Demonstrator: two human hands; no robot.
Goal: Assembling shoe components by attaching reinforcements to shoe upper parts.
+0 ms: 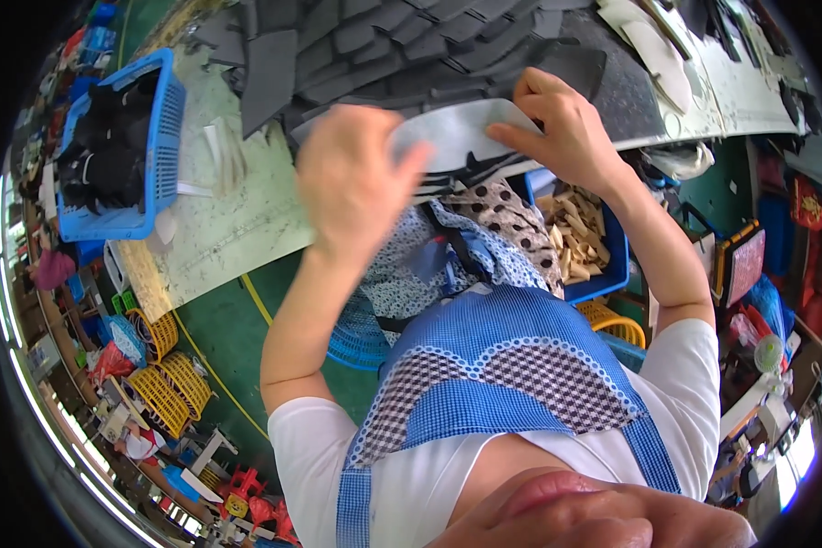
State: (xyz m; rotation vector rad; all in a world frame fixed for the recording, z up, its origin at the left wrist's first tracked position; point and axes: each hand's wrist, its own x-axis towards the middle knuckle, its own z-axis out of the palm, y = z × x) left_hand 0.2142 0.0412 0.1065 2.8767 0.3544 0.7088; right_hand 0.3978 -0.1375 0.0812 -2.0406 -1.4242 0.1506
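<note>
A pale green bench [260, 205] stretched beneath and beyond the fingers of a person's left hand [352, 173] and right hand [566, 128]. Just beyond both sets of fingers spread a heap of dark grey pieces [365, 41], overlapping like shingles. Well to the left of the left fingers stood a blue basket [166, 137] loaded with black pieces [110, 169]; nearer the body than the right fingers, below the bench edge, sat a blue bin [619, 260] of tan scraps [575, 228]. Between the two hands, at the bench's near side, was a curved light grey piece [457, 132], its long axis running crosswise from the left fingers to the right. The right hand had the surer contact: its thumb lay over the piece's right end, which thumb and curled fingers appeared to pinch. The left hand, blurred, had its thumb at the opposite end; whether those fingers were pinching or spread could not be told. Narrow dark strips [484, 171] lay just on the body's side of the piece.
</note>
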